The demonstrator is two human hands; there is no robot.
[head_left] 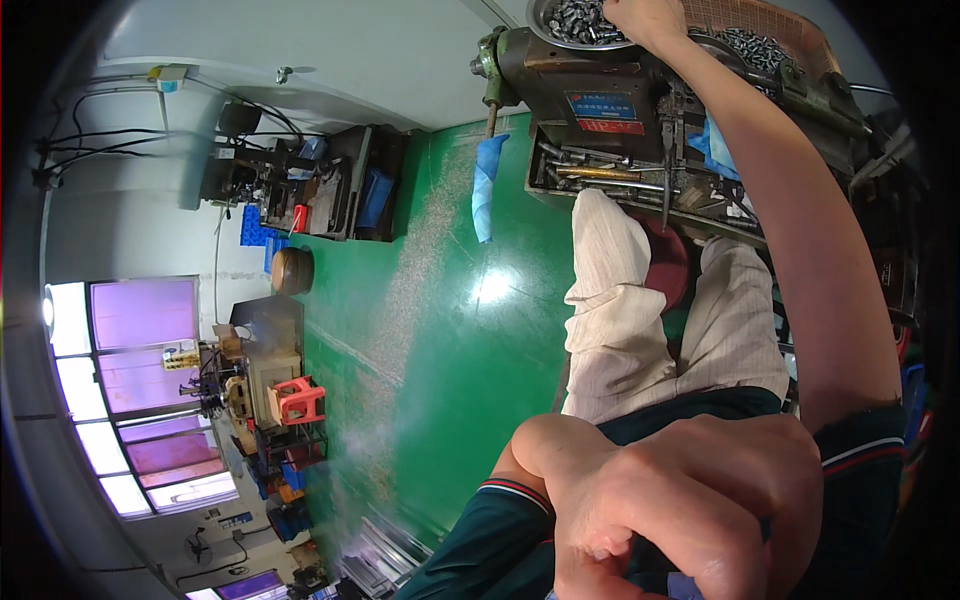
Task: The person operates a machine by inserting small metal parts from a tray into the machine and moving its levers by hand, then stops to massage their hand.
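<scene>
My right arm stretches forward to a round metal bowl heaped with small shiny metal parts. There my right hand is bent at the bowl's rim, its fingers closed over the parts. The top of the picture cuts the hand off, so anything between the fingertips is hidden. Very near the camera, above my lap, is my left hand. Its fingers are curled inward, and I cannot make out what they hold, if anything.
Beneath the bowl stands a dark bench machine with a tray of metal tools. A blue-wrapped lever hangs at its left. A basket of metal parts is behind. Other machines and a red stool stand left across the green floor.
</scene>
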